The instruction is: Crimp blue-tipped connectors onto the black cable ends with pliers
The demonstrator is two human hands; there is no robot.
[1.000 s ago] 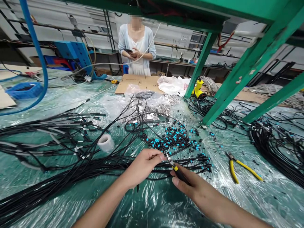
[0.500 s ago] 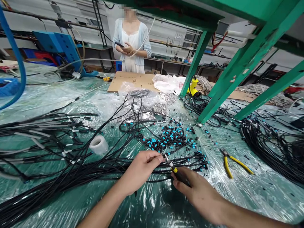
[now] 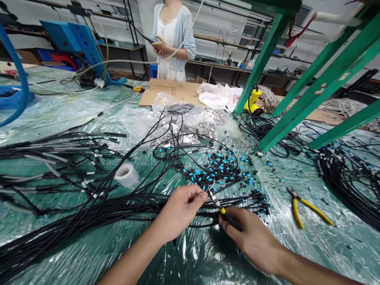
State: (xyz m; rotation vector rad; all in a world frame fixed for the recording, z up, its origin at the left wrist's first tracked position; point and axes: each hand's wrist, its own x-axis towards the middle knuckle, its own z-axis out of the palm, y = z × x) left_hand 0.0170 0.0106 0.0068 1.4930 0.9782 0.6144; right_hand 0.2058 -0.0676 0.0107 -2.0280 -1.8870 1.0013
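Clear plastic sheeting (image 3: 204,253) strewn with black cables (image 3: 89,209) and blue-tipped connectors (image 3: 210,168). Right hand (image 3: 252,237) closed around a slim black-and-yellow tool (image 3: 228,217); left hand (image 3: 181,213) pinched narrow, held item hidden. Green steel frame (image 3: 263,67) beyond.

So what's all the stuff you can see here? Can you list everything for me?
Thin black cables: many, black, across the table's front
Small connector pieces: many, blue and black, heaped mid-table
Round roll of white tape: one, white, left of the heap
Metal pliers with yellow handles: one, yellow, right side
Clear plastic sheet: one, see-through, over the table
Flat cardboard sheet: one, brown, far end
Soft plastic bag: one, white, beside the cardboard
Thick rubbery hose: one, blue, far left
Standing person: one, pale blue cardigan, beyond the table
Slim black tool with a yellow band: one, black and yellow, front
Left hand: one, bare, beside the tool's tip
Right hand: one, bare, holding the tool
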